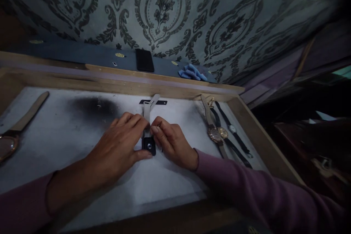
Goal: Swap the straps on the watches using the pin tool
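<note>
Near the middle of the tray lies a smartwatch with its dark, square case back up and a pale strap reaching away from it. My left hand holds the watch, the thumb at the near edge of the case and the fingers over the strap. Right beside the case, my right hand is closed in a pinch; a thin dark tip shows below its fingers, too small to name. Under the far end of the strap sits a flat dark strip.
The white tray has a wooden rim. Several watches lie at its right, and a large watch at the far left. Behind the rim are a black phone and a blue cloth, before a patterned wall.
</note>
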Demonstrator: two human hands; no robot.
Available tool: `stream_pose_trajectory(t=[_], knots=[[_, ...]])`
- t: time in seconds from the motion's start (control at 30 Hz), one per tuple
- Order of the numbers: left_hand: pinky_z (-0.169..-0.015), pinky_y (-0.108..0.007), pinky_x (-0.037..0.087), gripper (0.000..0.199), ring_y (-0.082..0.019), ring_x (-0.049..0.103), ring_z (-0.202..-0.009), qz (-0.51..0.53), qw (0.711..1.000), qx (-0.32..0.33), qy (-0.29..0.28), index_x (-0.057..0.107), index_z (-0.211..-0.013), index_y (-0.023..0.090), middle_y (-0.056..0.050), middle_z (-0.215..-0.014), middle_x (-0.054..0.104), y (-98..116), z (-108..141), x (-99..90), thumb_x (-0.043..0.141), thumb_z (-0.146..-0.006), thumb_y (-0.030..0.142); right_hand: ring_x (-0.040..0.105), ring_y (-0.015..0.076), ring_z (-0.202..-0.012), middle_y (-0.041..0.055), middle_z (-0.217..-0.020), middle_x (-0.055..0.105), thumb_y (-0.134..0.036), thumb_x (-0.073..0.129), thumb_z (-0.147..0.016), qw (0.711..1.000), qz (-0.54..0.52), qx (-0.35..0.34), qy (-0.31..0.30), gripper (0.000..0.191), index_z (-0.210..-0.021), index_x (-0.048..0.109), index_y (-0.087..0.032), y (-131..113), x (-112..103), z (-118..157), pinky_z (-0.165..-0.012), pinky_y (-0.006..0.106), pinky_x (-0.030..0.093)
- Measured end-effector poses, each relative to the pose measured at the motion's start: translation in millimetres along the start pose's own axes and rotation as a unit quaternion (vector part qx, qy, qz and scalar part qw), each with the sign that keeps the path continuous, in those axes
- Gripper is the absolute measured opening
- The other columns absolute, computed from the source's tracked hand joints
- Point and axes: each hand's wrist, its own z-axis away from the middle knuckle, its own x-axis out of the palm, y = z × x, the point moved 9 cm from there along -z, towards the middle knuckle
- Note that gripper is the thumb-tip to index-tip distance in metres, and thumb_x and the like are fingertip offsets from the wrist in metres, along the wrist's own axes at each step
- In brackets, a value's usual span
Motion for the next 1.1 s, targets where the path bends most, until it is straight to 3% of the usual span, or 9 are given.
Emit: stream_pose_trajectory(t=[0.27, 0.8, 1.1], knots=[[-0.084, -0.04, 0.04, 0.032, -0.026, 0.048, -0.101, 0.01, 1.0, -0.01, -0.004, 0.053, -0.095, 0.021, -0.002, -0.104, 0.058, 0, -1, -0.7, 0.077, -0.076, 0.03, 0.038, 0.0085, -0.045, -0.0078, -0.052, 0.043, -0.039, 0.035, -0.102, 0.999, -0.039, 0.024, 0.021, 0.029, -0.082, 0.046, -0.02, 12, -3, 1, -0.05, 0.022, 0.035], [-0.083, -0.039, 0.041, 0.027, -0.025, 0.048, -0.098, 0.009, 1.0, -0.003, 0.005, 0.053, -0.094, 0.021, -0.002, -0.102, 0.058, 1, -1, -1.7, 0.073, -0.08, 0.031, 0.038, 0.0078, -0.045, -0.0073, -0.054, 0.046, -0.041, 0.035, -0.101, 0.994, -0.1, 0.033, 0.019, 0.029, -0.085, 0.046, -0.02, 16, 2, 1, -0.049, 0.021, 0.035], [-0.08, -0.038, 0.041, 0.029, -0.026, 0.049, -0.099, -0.009, 1.0, -0.005, 0.013, 0.053, -0.095, 0.021, -0.002, -0.102, 0.059, -1, -1, -1.7, 0.075, -0.078, 0.03, 0.038, 0.008, -0.044, -0.0085, -0.052, 0.042, -0.036, 0.036, -0.101, 0.998, -0.047, 0.025, 0.029, 0.027, -0.082, 0.046, -0.02, 12, -4, 1, -0.051, 0.022, 0.036]])
